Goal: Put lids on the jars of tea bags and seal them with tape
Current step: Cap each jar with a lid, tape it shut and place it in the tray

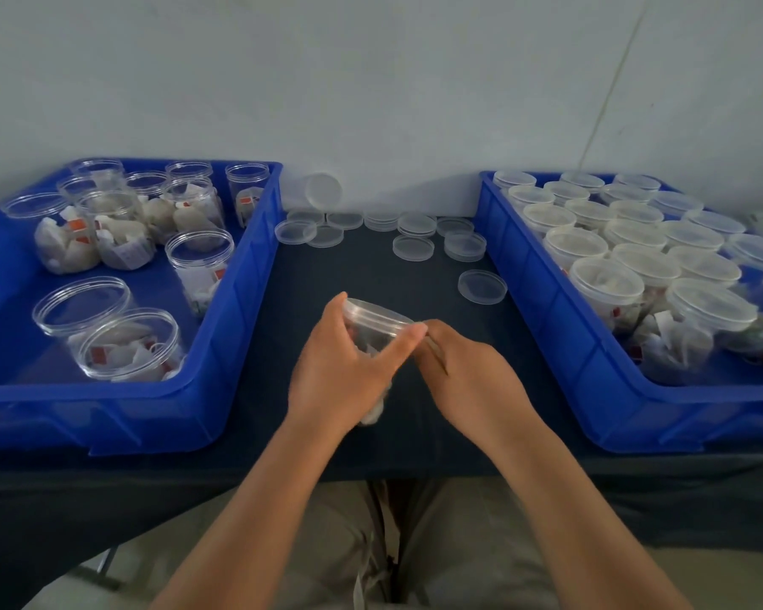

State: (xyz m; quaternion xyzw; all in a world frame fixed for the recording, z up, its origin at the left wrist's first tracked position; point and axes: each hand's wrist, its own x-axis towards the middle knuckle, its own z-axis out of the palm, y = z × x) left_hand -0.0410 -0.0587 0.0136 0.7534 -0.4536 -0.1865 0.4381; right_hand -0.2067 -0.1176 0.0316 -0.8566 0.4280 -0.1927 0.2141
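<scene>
Dark table [349, 275] with two blue bins [247, 284] and loose lids [412, 247].

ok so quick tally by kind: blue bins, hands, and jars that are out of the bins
blue plastic bins: 2
left hand and right hand: 2
clear plastic jar out of the bins, gripped by the left hand: 1
total: 5
</scene>
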